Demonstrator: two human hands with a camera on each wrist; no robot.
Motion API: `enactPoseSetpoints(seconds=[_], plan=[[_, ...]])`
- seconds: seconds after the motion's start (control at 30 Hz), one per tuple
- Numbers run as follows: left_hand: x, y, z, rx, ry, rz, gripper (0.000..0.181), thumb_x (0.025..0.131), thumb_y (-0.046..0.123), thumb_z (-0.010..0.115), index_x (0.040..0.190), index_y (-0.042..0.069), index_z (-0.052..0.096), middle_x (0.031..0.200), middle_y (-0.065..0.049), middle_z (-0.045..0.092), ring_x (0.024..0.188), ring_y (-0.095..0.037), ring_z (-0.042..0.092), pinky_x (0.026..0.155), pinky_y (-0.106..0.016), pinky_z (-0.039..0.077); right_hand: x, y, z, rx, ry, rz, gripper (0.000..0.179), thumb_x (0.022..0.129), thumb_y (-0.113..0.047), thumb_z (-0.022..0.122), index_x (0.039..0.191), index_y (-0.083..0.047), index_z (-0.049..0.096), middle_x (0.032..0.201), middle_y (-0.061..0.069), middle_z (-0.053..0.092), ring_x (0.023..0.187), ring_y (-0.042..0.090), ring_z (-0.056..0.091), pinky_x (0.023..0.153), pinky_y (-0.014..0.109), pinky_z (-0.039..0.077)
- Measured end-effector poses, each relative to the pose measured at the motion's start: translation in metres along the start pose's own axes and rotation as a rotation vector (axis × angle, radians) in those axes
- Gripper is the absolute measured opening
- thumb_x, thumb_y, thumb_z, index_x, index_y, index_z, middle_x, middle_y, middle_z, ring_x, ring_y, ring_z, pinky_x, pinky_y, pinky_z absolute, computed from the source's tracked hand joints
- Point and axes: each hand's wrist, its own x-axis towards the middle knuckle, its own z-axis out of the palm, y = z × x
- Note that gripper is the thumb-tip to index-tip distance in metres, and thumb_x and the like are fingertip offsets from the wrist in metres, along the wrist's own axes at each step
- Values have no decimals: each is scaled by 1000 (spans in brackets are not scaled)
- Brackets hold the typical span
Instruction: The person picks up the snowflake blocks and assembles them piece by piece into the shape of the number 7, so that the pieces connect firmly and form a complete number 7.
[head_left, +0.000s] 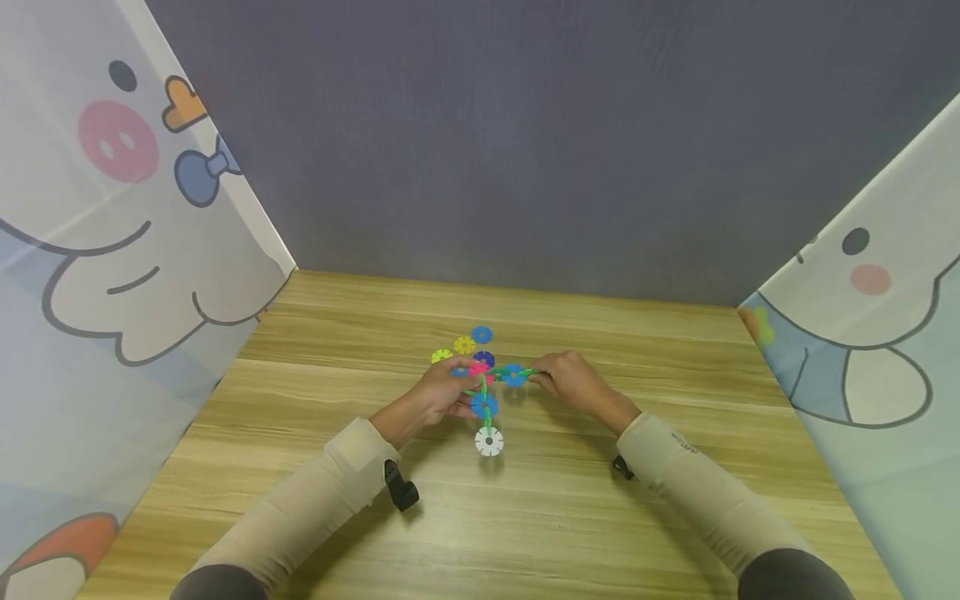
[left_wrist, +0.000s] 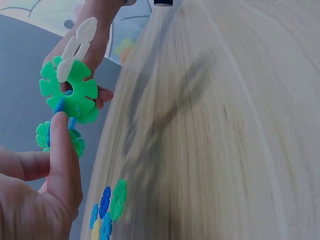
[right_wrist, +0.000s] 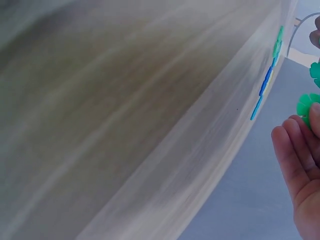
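Above the tabletop, left hand, thumb and fingers closed, grips the notched-disc assembly while right hand pinches its green disc; likely light, stiff, best taken edge-on.

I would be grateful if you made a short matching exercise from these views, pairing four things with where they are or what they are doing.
Column one:
1. White disc
2. Left hand
3. Right hand
4. Yellow disc

Column two:
A. Pinching a green disc
B. Lying on the table
C. At the end of the linked discs nearest the person
D. Beside a pink disc, holding the linked discs

Right pairs: 1-C, 2-D, 3-A, 4-B.
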Motion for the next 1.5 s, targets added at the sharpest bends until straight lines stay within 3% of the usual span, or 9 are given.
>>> enactPoseSetpoints(seconds=[0.33,0.6,0.7,0.9,1.07,1.2,1.37,1.5], plan=[[4,1,-5,39,-18,-6,39,103,7,56,142,9,51,112,-14,59,72,-17,62,61,-27,63,3,-3,-6,-35,-29,39,13,94,-13,73,83,-8,72,76,1,72,63,9,64,59,23,54],[4,-3,-10,172,-27,19,36,105,16,54,140,8,52,119,-15,62,79,-18,63,66,-26,62,1,-6,-7,-34,-130,113,37,97,-18,70,68,-17,47,59,-8,39,54,1,31,54,17,34],[4,-1,-12,270,-7,75,40,105,20,56,143,7,51,122,-16,64,92,-22,66,79,-32,64,-1,-6,-6,-26,-117,116,37,98,-18,69,68,-17,48,59,-9,40,55,0,32,54,17,35],[1,8,-13,617,39,281,47,102,27,60,144,7,54,136,-16,61,122,-32,61,99,-46,58,1,-8,-6,-16,-90,110,27,97,-16,70,72,-15,59,62,-7,54,56,1,41,56,19,42],[1,16,-6,819,17,469,42,104,24,58,140,0,58,134,-18,65,122,-34,64,100,-48,58,4,-10,-5,-37,-85,103,22,97,-17,70,76,-13,64,66,-4,62,58,2,47,57,20,46],[1,19,3,1019,22,586,41,100,24,66,134,1,62,128,-17,68,117,-33,64,102,-47,56,8,-14,-3,-42,-74,96,14,96,-18,71,84,-11,72,75,-1,72,62,4,58,59,20,53],[-1,18,10,1217,69,607,48,95,33,74,136,12,63,136,-14,64,123,-37,59,107,-56,48,12,-17,-1,-27,-81,92,10,95,-16,72,93,-7,76,86,5,78,69,9,69,62,19,58],[1,17,14,1279,50,602,54,93,36,76,139,13,61,139,-13,62,125,-35,60,105,-56,50,14,-19,2,-13,-82,85,11,94,-15,73,94,-5,76,85,6,78,67,9,69,61,17,58]])
